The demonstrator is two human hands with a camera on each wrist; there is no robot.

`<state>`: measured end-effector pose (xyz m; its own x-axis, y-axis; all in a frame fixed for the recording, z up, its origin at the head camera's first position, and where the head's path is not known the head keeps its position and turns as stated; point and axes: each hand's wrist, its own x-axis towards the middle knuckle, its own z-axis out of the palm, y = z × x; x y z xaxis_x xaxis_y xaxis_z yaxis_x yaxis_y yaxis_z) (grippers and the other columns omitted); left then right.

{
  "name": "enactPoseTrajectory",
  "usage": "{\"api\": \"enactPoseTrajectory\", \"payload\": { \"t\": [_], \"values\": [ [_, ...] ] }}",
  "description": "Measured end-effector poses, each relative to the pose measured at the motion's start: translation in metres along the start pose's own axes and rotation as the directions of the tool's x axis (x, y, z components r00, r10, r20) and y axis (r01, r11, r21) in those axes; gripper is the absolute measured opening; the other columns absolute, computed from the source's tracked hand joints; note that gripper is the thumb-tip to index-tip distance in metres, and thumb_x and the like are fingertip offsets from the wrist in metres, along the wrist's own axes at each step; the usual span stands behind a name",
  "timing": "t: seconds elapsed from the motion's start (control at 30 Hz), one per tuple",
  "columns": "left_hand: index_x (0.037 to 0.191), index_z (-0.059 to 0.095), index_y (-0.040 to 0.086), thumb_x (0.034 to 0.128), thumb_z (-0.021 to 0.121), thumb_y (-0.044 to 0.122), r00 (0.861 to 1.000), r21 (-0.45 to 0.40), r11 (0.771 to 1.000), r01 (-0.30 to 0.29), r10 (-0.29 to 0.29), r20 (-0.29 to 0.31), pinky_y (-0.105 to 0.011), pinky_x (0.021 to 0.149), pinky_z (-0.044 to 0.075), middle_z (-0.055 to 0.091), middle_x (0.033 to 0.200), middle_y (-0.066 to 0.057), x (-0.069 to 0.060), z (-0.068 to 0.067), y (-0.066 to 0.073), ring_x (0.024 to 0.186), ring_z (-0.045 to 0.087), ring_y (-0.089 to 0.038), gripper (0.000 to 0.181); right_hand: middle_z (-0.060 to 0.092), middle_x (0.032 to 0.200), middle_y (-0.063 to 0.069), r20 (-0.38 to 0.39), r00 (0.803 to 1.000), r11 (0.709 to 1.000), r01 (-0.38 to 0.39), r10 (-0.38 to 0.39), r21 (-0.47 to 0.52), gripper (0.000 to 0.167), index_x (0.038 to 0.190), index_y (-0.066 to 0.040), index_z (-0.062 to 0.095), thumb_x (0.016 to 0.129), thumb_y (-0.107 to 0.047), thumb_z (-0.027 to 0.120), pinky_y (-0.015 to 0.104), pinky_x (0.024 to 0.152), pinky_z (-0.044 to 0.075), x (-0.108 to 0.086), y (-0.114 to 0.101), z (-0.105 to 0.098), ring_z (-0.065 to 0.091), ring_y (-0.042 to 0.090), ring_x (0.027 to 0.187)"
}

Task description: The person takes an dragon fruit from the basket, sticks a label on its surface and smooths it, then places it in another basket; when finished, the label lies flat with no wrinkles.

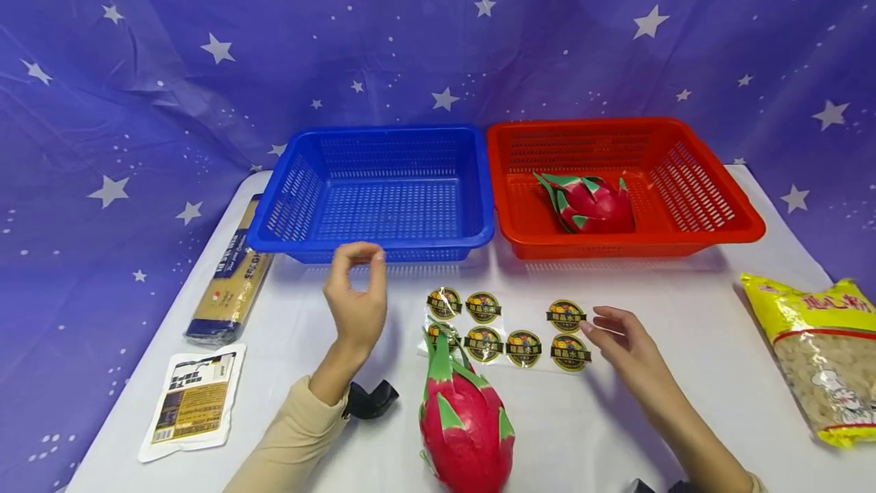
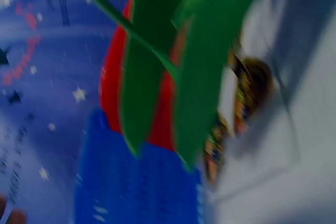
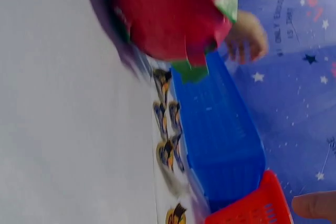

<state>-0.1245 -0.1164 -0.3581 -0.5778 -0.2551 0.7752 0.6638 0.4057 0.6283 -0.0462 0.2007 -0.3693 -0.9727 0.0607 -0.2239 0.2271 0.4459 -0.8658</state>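
Observation:
A pink dragon fruit [image 1: 468,432] with green leaf tips stands on the table's near side, between my forearms. Behind it lies a clear sheet with several round black-and-gold stickers [image 1: 523,348]; the fruit's leaves cover part of one. My right hand [image 1: 626,348] is at the sheet's right end, its thumb tip beside a sticker [image 1: 566,316]; whether they touch is unclear. My left hand [image 1: 357,303] hovers left of the sheet, fingers loosely bent toward the thumb, with nothing visible in it. The left wrist view is blurred, with the fruit's green leaves [image 2: 205,72] up close.
A blue basket [image 1: 482,227] and a red basket [image 1: 742,230] stand side by side at the back; another dragon fruit [image 1: 602,208] lies in the red one. Left are a spaghetti pack [image 1: 233,280] and a white pouch [image 1: 195,402]. A yellow-topped bag [image 1: 821,364] lies right.

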Motion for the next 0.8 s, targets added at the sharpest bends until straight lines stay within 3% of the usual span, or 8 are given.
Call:
{"api": "enactPoseTrajectory", "payload": {
  "t": [0.1, 0.17, 0.23, 0.3, 0.43, 0.5, 0.57, 0.8],
  "values": [
    [0.088, 0.063, -0.001, 0.0798, 0.059, -0.002, 0.96, -0.064, 0.997, -0.043, 0.059, 0.273, -0.023, 0.072, 0.048, 0.065, 0.079, -0.011, -0.002, 0.008, 0.017, 0.074, 0.059, -0.015, 0.01, 0.041, 0.131, 0.017, 0.01, 1.0, 1.0, -0.023, 0.023, 0.01, 0.061, 0.136, -0.004, 0.028, 0.091, -0.04, 0.05, 0.011, 0.079, 0.041, 0.013, 0.011, -0.004, 0.046, -0.005, 0.099],
    [0.092, 0.065, 0.005, 0.0816, 0.06, 0.004, 0.886, -0.045, 0.999, -0.002, 0.023, 0.463, -0.024, 0.073, 0.049, 0.066, 0.082, -0.005, -0.002, 0.013, 0.025, 0.077, 0.06, -0.012, 0.012, 0.042, 0.131, 0.015, 0.015, 1.0, 0.999, -0.027, 0.027, 0.017, 0.065, 0.136, -0.005, 0.028, 0.089, -0.045, 0.05, 0.013, 0.08, 0.042, 0.022, 0.023, -0.006, 0.047, -0.001, 0.102],
    [0.098, 0.065, 0.011, 0.0841, 0.061, 0.014, 0.775, 0.037, 0.997, 0.069, -0.077, 0.627, -0.028, 0.076, 0.05, 0.066, 0.089, 0.001, 0.0, 0.016, 0.03, 0.083, 0.061, -0.011, 0.015, 0.044, 0.13, 0.014, 0.023, 0.999, 0.999, -0.032, 0.031, 0.031, 0.069, 0.136, -0.006, 0.029, 0.087, -0.05, 0.05, 0.016, 0.081, 0.043, 0.032, 0.034, -0.006, 0.049, 0.0, 0.101],
    [0.108, 0.063, 0.013, 0.0852, 0.061, 0.025, 0.61, 0.145, 0.982, 0.12, -0.188, 0.77, -0.032, 0.081, 0.049, 0.066, 0.1, 0.0, 0.003, 0.021, 0.031, 0.093, 0.06, -0.014, 0.026, 0.045, 0.129, 0.013, 0.023, 0.999, 0.999, -0.033, 0.032, 0.04, 0.072, 0.135, -0.007, 0.029, 0.085, -0.054, 0.051, 0.016, 0.08, 0.044, 0.041, 0.045, -0.007, 0.05, -0.003, 0.098],
    [0.133, 0.044, 0.013, 0.0832, 0.06, 0.042, 0.195, 0.329, 0.941, 0.08, -0.338, 0.921, -0.043, 0.104, 0.033, 0.049, 0.134, -0.007, 0.012, 0.035, 0.025, 0.127, 0.041, -0.026, 0.06, 0.044, 0.129, 0.015, 0.051, 0.998, 0.997, -0.037, 0.033, 0.069, 0.076, 0.136, -0.007, 0.028, 0.083, -0.057, 0.051, 0.016, 0.08, 0.044, 0.052, 0.052, -0.01, 0.051, -0.002, 0.097],
    [0.139, 0.035, 0.013, 0.0821, 0.06, 0.046, 0.064, 0.365, 0.931, 0.02, -0.366, 0.928, -0.045, 0.11, 0.022, 0.038, 0.143, -0.009, 0.013, 0.044, 0.02, 0.136, 0.027, -0.029, 0.07, 0.045, 0.129, 0.015, 0.063, 0.998, 0.997, -0.036, 0.031, 0.074, 0.076, 0.135, -0.007, 0.029, 0.083, -0.057, 0.051, 0.017, 0.08, 0.044, 0.055, 0.052, -0.012, 0.051, 0.002, 0.1],
    [0.141, 0.032, 0.014, 0.0811, 0.06, 0.048, 0.016, 0.386, 0.922, -0.029, -0.386, 0.922, -0.047, 0.112, 0.017, 0.033, 0.146, -0.009, 0.012, 0.053, 0.016, 0.139, 0.019, -0.03, 0.074, 0.044, 0.129, 0.015, 0.085, 0.996, 0.997, -0.034, 0.027, 0.075, 0.076, 0.135, -0.006, 0.029, 0.084, -0.056, 0.051, 0.02, 0.081, 0.044, 0.056, 0.048, -0.012, 0.05, 0.006, 0.103],
    [0.142, 0.029, 0.02, 0.0735, 0.069, 0.047, 0.004, 0.432, 0.892, -0.132, -0.435, 0.9, -0.041, 0.103, 0.033, 0.037, 0.138, -0.012, 0.006, 0.072, 0.014, 0.123, 0.037, -0.027, 0.084, 0.045, 0.126, 0.013, 0.09, 0.995, 0.997, -0.047, 0.041, 0.06, 0.077, 0.135, -0.007, 0.029, 0.082, -0.057, 0.053, 0.025, 0.085, 0.042, 0.059, 0.04, -0.006, 0.049, -0.006, 0.095]
  ]
}}
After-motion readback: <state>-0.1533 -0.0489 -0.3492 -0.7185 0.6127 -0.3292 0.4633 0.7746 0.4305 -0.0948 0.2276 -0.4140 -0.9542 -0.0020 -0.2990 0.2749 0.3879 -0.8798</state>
